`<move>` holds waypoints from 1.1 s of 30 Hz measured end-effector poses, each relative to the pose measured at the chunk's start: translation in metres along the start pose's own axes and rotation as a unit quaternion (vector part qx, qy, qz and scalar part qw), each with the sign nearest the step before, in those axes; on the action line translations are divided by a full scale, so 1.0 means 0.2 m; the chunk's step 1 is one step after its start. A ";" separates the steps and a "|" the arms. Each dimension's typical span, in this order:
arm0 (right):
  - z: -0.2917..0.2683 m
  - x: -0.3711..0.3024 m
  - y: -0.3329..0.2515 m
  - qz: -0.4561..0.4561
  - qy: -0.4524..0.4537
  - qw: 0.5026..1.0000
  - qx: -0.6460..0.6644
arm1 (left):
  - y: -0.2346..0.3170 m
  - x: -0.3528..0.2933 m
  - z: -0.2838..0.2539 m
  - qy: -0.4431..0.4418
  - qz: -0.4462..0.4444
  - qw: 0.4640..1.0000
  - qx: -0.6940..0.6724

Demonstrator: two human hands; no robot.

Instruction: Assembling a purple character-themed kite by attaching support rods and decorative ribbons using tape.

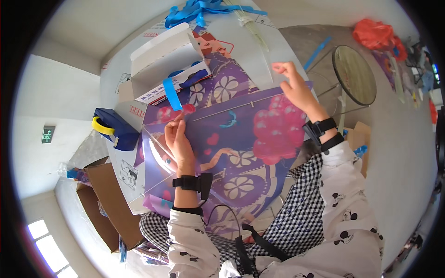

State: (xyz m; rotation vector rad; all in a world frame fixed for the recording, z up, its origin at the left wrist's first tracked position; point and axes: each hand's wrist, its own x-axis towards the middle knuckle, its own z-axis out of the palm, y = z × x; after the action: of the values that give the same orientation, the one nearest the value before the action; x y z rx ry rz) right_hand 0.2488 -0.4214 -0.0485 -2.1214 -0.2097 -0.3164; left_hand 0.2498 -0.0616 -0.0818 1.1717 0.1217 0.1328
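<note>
A purple printed plastic sheet [232, 157], with pink balloons and white flowers on it, lies over the table and my lap. Thin rods [222, 112] run across it. My left hand [178, 139] is over the sheet's left part, its fingertips pressed together just below a hanging strip of blue tape [171, 95]. Whatever those fingers pinch is too small to tell. Over the sheet's upper right corner, my right hand [296, 88] has its thumb and index finger apart, with nothing visible between them.
An open white carton [162, 60] stands at the far left of the table, the tape strip on its front. Left of it sits a blue tape dispenser [116, 129]. Blue ribbons [199, 10] and pale thin rods [252, 28] lie at the back. A round stool [354, 74] is right; a cardboard box [109, 204], lower left.
</note>
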 end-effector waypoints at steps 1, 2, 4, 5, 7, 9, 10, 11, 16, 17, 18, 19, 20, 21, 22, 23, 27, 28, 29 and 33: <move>-0.04 0.00 -0.02 -0.028 0.028 0.999 -0.028 | 0.01 -0.01 0.02 -0.001 0.012 0.999 0.032; -0.08 -0.01 -0.03 0.002 0.034 0.999 -0.034 | 0.01 -0.03 0.04 -0.002 0.024 0.998 0.064; -0.15 -0.05 -0.05 0.015 0.031 0.999 -0.036 | 0.01 -0.05 0.07 -0.002 0.045 0.993 0.111; -0.17 -0.07 -0.06 0.031 0.027 0.998 -0.044 | 0.02 -0.05 0.07 -0.004 0.060 0.986 0.153; -0.21 -0.11 -0.05 0.058 0.024 0.997 -0.041 | 0.00 -0.08 0.12 -0.005 0.085 0.973 0.215; -0.22 -0.14 -0.04 0.086 0.022 0.995 -0.041 | 0.00 -0.10 0.16 0.009 0.119 0.938 0.326; -0.22 -0.14 -0.04 0.087 0.022 0.995 -0.045 | -0.01 -0.10 0.18 0.016 0.115 0.936 0.332; -0.23 -0.15 -0.03 0.087 0.022 0.995 -0.051 | 0.00 -0.10 0.18 0.014 0.115 0.936 0.332; -0.24 -0.16 -0.05 0.102 0.026 0.991 -0.084 | 0.01 -0.10 0.19 0.015 0.123 0.909 0.398; -0.24 -0.16 -0.05 0.093 0.028 0.990 -0.100 | 0.00 -0.10 0.19 0.013 0.124 0.909 0.397; -0.24 -0.16 -0.05 0.094 0.029 0.990 -0.101 | 0.00 -0.10 0.19 0.021 0.124 0.909 0.398; -0.23 -0.16 -0.04 0.090 0.038 0.990 -0.102 | -0.01 -0.10 0.19 0.028 0.125 0.908 0.398; -0.23 -0.16 -0.03 0.085 0.047 0.990 -0.103 | -0.02 -0.10 0.19 0.027 0.124 0.909 0.397; -0.22 -0.16 -0.03 0.086 0.048 0.990 -0.105 | -0.02 -0.09 0.20 0.043 0.129 0.899 0.416; -0.20 -0.16 -0.02 0.107 0.047 0.989 -0.093 | -0.03 -0.09 0.20 0.059 0.134 0.889 0.435; -0.19 -0.16 -0.02 0.127 0.045 0.988 -0.081 | -0.03 -0.09 0.20 0.057 0.133 0.889 0.434; -0.18 -0.16 0.01 0.122 0.047 0.987 -0.094 | -0.04 -0.09 0.22 0.068 0.139 0.883 0.442; -0.17 -0.16 0.01 0.126 0.048 0.987 -0.090 | -0.04 -0.09 0.22 0.076 0.136 0.881 0.446; -0.16 -0.16 0.01 0.131 0.049 0.986 -0.087 | -0.04 -0.08 0.22 0.077 0.136 0.881 0.447; -0.14 -0.15 0.01 0.123 0.057 0.987 -0.091 | -0.05 -0.08 0.22 0.095 0.125 0.881 0.445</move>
State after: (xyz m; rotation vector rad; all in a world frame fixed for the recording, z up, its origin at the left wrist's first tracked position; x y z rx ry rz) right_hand 0.2175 -0.4467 -0.0443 -2.2710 0.1525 -0.3178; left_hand 0.2422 -0.1077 -0.0734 2.0994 0.2152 0.4555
